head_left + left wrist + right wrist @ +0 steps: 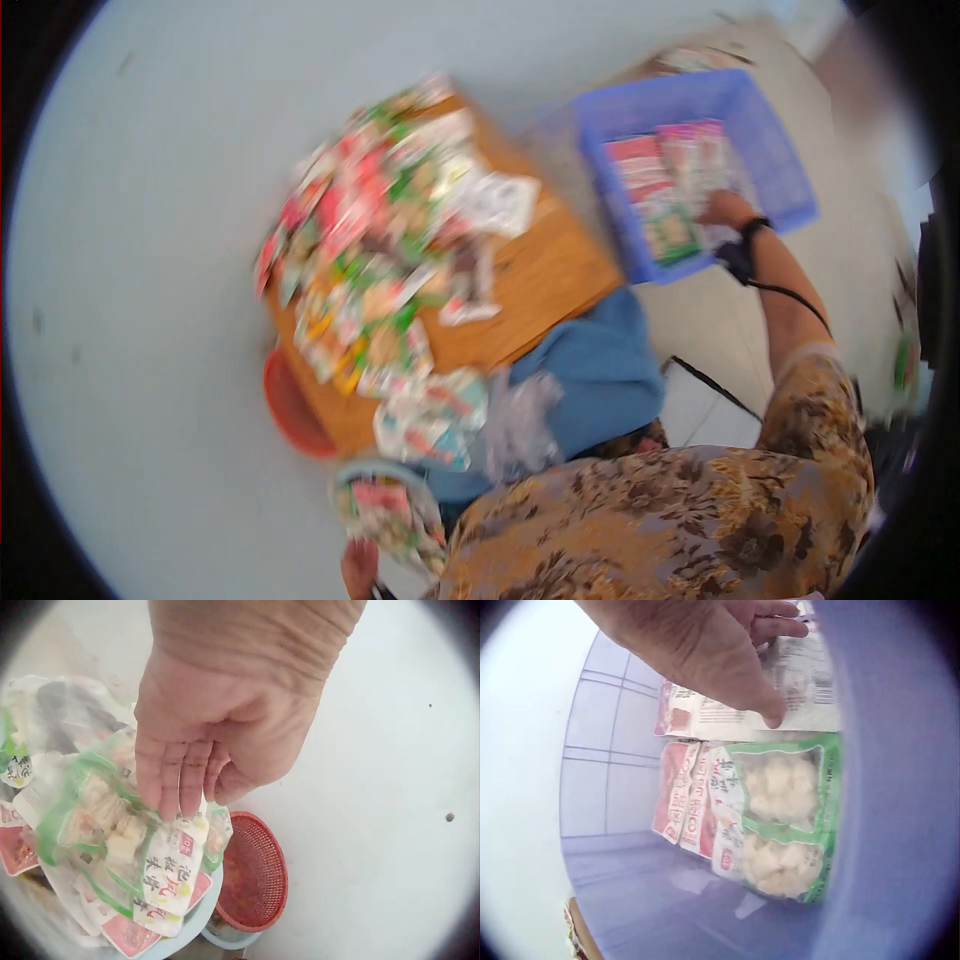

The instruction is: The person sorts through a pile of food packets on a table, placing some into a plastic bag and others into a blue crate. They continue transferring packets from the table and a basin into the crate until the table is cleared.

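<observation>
In the head view my right hand [728,212] reaches into a blue plastic basket [795,180]. The right wrist view shows its thumb and fingers spread over a white food packet [810,697] that lies in the basket. Beside it lie a green-edged packet of pale pieces [780,791] and red-and-white packets [676,791]. My left hand [225,735] hangs with loosely extended fingers over a pale blue basin [196,919] heaped with packets. Its fingertips are right at a clear, green-edged packet [112,825] on top of the heap.
A wooden table [560,265] carries a spread-out pile of mixed food packets [350,200]. A red mesh basket [259,874] stands beside the basin, partly under the table in the head view. Blue cloth [600,360] and crumpled clear plastic [522,420] lie at the near table edge.
</observation>
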The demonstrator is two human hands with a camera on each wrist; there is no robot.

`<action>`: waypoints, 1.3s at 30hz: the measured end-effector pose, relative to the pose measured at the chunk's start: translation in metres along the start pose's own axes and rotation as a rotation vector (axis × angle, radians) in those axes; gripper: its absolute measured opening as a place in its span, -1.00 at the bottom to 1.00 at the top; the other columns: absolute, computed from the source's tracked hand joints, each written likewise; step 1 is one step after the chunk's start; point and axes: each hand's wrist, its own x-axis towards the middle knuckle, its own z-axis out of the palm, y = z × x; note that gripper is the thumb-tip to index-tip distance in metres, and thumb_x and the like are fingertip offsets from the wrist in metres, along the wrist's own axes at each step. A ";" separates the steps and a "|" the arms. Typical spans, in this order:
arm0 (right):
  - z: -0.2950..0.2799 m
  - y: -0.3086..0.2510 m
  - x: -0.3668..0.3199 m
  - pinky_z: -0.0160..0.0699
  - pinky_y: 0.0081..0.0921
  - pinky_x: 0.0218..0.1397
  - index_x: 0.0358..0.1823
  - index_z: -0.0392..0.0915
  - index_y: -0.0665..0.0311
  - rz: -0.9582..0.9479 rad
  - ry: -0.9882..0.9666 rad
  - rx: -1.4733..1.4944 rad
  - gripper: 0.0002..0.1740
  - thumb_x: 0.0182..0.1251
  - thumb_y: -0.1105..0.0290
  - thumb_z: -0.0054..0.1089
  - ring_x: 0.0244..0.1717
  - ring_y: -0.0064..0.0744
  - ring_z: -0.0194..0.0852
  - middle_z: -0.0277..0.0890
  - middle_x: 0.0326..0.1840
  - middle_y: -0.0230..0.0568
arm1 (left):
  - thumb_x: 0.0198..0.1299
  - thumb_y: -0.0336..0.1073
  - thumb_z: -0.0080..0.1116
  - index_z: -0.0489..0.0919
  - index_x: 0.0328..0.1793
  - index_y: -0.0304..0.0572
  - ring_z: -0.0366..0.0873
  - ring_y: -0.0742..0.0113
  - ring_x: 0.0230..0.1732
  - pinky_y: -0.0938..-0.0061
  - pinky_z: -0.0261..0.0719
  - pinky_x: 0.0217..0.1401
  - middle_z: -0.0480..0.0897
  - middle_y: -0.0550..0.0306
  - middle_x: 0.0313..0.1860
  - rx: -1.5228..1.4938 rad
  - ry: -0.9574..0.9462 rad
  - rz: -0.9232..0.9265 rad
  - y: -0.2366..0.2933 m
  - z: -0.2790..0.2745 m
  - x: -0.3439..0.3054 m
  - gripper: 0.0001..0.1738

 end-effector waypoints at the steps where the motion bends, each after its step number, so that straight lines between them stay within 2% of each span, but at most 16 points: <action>1: 0.008 0.015 0.009 0.60 -0.09 0.01 -0.17 0.66 0.33 0.007 -0.035 0.086 -0.43 0.05 -0.08 0.40 -0.11 0.08 0.66 0.68 -0.18 0.12 | 0.45 -0.27 -0.01 0.53 0.01 -0.23 0.54 0.17 0.02 0.25 0.55 0.18 0.60 0.07 -0.09 -0.462 0.228 -0.147 0.007 0.038 -0.001 -0.80; 2: -0.006 0.010 0.002 0.59 -0.08 -0.02 -0.17 0.65 0.36 0.030 -0.023 0.176 -0.50 0.10 0.04 0.37 -0.12 0.06 0.65 0.66 -0.14 0.13 | 0.44 -0.29 0.00 0.53 0.01 -0.24 0.54 0.18 -0.02 0.25 0.56 0.16 0.59 0.09 -0.13 -0.392 0.226 -0.087 -0.015 0.037 0.004 -0.81; 3: 0.024 0.074 0.047 0.58 -0.07 -0.03 -0.17 0.63 0.41 -0.536 0.008 -0.305 -0.56 0.12 0.14 0.33 -0.13 0.06 0.63 0.63 -0.08 0.17 | 0.42 -0.31 0.02 0.53 0.00 -0.24 0.55 0.17 -0.03 0.25 0.58 0.11 0.58 0.07 -0.12 -0.438 0.343 -0.033 -0.037 0.047 -0.003 -0.82; 4: -0.032 0.015 0.021 0.58 -0.10 0.08 -0.05 0.58 0.52 0.041 -0.114 0.089 -0.41 0.05 0.13 0.41 0.03 0.09 0.62 0.60 0.05 0.24 | 0.37 -0.32 0.06 0.53 0.01 -0.24 0.56 0.13 -0.05 0.23 0.60 0.07 0.59 0.03 -0.11 -0.364 0.405 -0.055 -0.060 0.040 0.000 -0.81; 5: -0.033 0.031 0.043 0.58 -0.10 0.09 -0.02 0.56 0.55 0.147 -0.080 0.195 -0.36 0.04 0.13 0.45 0.05 0.05 0.62 0.59 0.07 0.27 | 0.37 -0.29 0.09 0.51 0.08 -0.23 0.58 0.09 -0.03 0.19 0.60 0.14 0.61 0.05 -0.10 -0.391 0.660 -0.097 -0.060 0.070 -0.011 -0.76; 6: -0.047 0.036 0.063 0.58 -0.14 0.08 0.02 0.52 0.57 0.117 -0.145 -0.002 -0.32 0.03 0.13 0.47 0.05 0.02 0.63 0.60 0.04 0.25 | 0.35 -0.28 0.11 0.51 0.12 -0.20 0.59 0.12 -0.04 0.18 0.62 0.08 0.61 0.04 -0.08 -0.394 0.743 -0.098 -0.079 0.068 -0.014 -0.72; 7: -0.002 0.045 0.053 0.64 -0.13 -0.06 0.05 0.47 0.61 0.127 -0.072 0.048 -0.29 0.05 0.14 0.45 0.02 0.02 0.64 0.61 0.00 0.20 | 0.32 -0.23 0.16 0.50 0.17 -0.18 0.59 0.14 -0.04 0.19 0.64 0.02 0.61 0.04 -0.06 -0.317 0.835 -0.059 -0.049 0.046 -0.012 -0.65; 9: 0.012 0.054 0.065 0.65 -0.01 -0.33 0.04 0.44 0.61 0.130 -0.010 0.189 -0.31 0.11 0.11 0.41 -0.14 0.13 0.68 0.61 -0.10 0.23 | 0.31 -0.16 0.18 0.48 0.23 -0.20 0.59 0.15 -0.02 0.22 0.63 -0.01 0.60 0.04 -0.02 -0.169 0.937 -0.003 -0.045 0.041 -0.023 -0.56; 14: -0.053 0.023 0.060 0.58 0.05 -0.65 -0.08 0.43 0.55 0.283 -0.069 0.258 -0.36 0.27 -0.02 0.26 -0.44 0.17 0.67 0.54 -0.24 0.05 | 0.31 -0.03 0.20 0.44 0.30 -0.22 0.52 0.13 0.11 0.19 0.56 0.11 0.55 0.00 0.11 -0.178 1.011 -0.062 -0.084 0.052 -0.023 -0.44; 17: -0.072 0.011 0.052 0.53 -0.09 -0.70 -0.11 0.47 0.48 0.204 -0.026 0.344 -0.39 0.31 -0.07 0.21 -0.65 0.00 0.57 0.52 -0.29 -0.02 | 0.30 0.16 0.20 0.43 0.35 -0.24 0.47 0.12 0.22 0.16 0.48 0.23 0.53 -0.03 0.23 -0.216 0.816 -0.033 -0.083 0.076 -0.028 -0.29; 21: -0.095 -0.048 -0.009 0.39 -0.44 -0.63 0.24 0.52 0.37 0.065 0.044 0.415 -0.34 0.33 -0.03 0.19 -0.57 -0.41 0.50 0.64 -0.27 -0.18 | 0.25 0.18 0.25 0.41 0.38 -0.29 0.52 0.14 0.19 0.20 0.48 0.22 0.58 -0.04 0.19 0.072 0.569 0.057 -0.074 0.085 -0.009 -0.21; 23: -0.096 -0.061 -0.016 0.40 -0.46 -0.62 0.27 0.50 0.35 0.012 0.063 0.394 -0.33 0.33 -0.04 0.18 -0.55 -0.42 0.51 0.64 -0.19 -0.18 | 0.10 0.03 0.45 0.38 0.35 -0.49 0.58 0.24 0.09 0.38 0.51 0.14 0.63 -0.13 0.10 0.471 0.554 0.178 -0.071 0.087 0.005 -0.13; 27: -0.106 -0.101 -0.045 0.41 -0.51 -0.56 0.32 0.46 0.35 -0.105 0.069 0.355 -0.32 0.34 -0.01 0.17 -0.44 -0.48 0.53 0.66 -0.11 -0.19 | 0.01 -0.02 0.52 0.42 0.28 -0.55 0.62 0.27 0.00 0.40 0.55 0.05 0.68 -0.10 -0.04 0.384 0.559 0.258 -0.062 0.095 0.021 -0.13; 29: -0.110 -0.116 -0.056 0.40 -0.56 -0.50 0.30 0.47 0.38 -0.181 0.060 0.368 -0.35 0.34 0.05 0.20 -0.40 -0.56 0.49 0.66 -0.17 -0.25 | -0.04 -0.06 0.57 0.45 0.22 -0.56 0.64 0.29 -0.09 0.42 0.61 -0.04 0.69 -0.08 -0.08 0.479 0.465 0.048 -0.028 0.104 0.009 -0.15; 37: -0.129 -0.177 -0.091 0.39 -0.60 -0.42 0.21 0.53 0.46 -0.308 0.066 0.290 -0.42 0.35 0.11 0.20 -0.41 -0.63 0.42 0.65 -0.20 -0.26 | -0.11 -0.24 0.62 0.51 0.17 -0.47 0.67 0.31 -0.16 0.41 0.66 -0.12 0.70 -0.03 -0.07 0.207 0.347 0.022 -0.032 0.096 0.015 -0.25; 39: -0.126 -0.180 -0.091 0.57 -0.45 -0.04 0.18 0.52 0.55 -0.335 0.115 0.295 -0.44 0.35 0.19 0.22 -0.07 -0.34 0.64 0.68 -0.04 0.00 | -0.13 -0.27 0.62 0.53 0.16 -0.44 0.67 0.32 -0.17 0.42 0.66 -0.13 0.70 -0.02 -0.07 0.161 0.332 0.025 -0.032 0.098 0.015 -0.27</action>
